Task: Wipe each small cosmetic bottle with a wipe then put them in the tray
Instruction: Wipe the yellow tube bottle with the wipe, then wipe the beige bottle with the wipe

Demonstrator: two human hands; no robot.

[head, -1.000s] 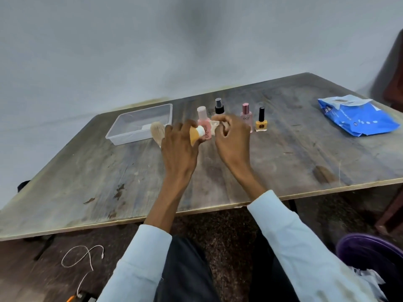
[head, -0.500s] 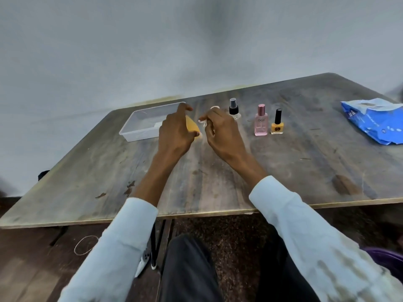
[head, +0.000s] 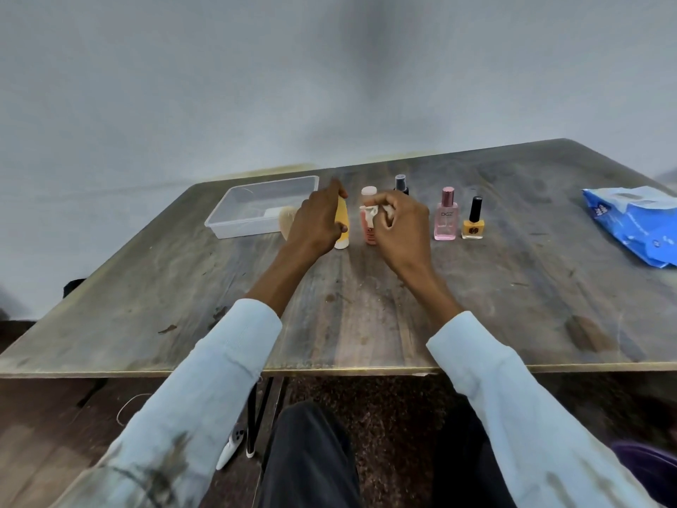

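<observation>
My left hand (head: 318, 223) grips a yellow tube with a white cap (head: 342, 226), held upright with the cap down near the table. My right hand (head: 399, 229) pinches a small white wipe (head: 370, 214) just to the right of the tube. Behind the wipe stands a coral-pink bottle with a white cap (head: 369, 210). A black-capped spray bottle (head: 400, 183) is partly hidden behind my right hand. Further right stand a pink perfume bottle (head: 446, 216) and a yellow nail polish (head: 473, 221). The clear plastic tray (head: 234, 229) lies at the left.
A pale brush-like item (head: 287, 221) lies beside the tray's near right corner, partly hidden by my left hand. A blue wipes pack (head: 637, 225) lies at the table's right edge. The wooden table (head: 366, 317) has its front edge close to my lap.
The yellow tube has turned from tilted to upright, cap down, and the hands have drawn slightly apart. The camera view has tilted up and the coral-pink bottle shows again between the hands.
</observation>
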